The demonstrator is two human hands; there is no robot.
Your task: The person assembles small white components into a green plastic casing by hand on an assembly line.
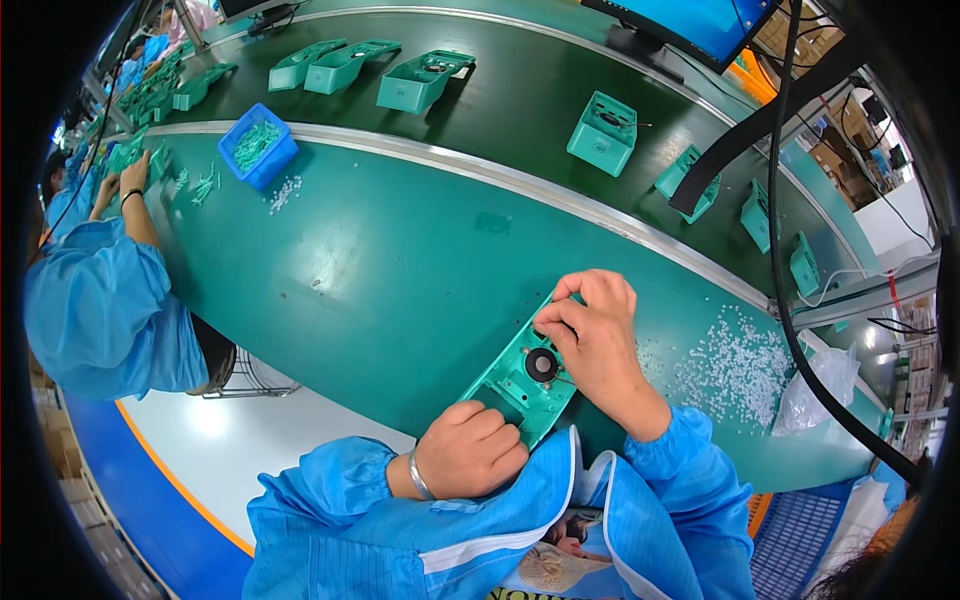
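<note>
A teal plastic housing (510, 385) with a small black round part (541, 365) set in it lies on the green workbench (400, 280) just in front of me. My left hand (470, 450) is closed around the housing's near end and wears a metal bracelet. My right hand (595, 335) grips the far end, fingers curled over its edge, thumb beside the black part.
A pile of small white pieces (735, 365) and a clear bag (820, 385) lie to the right. A conveyor belt (520, 100) beyond carries several teal housings (602, 132). A blue bin (258, 145) stands far left, near a co-worker in blue (100, 300). A black cable (790, 300) hangs at right.
</note>
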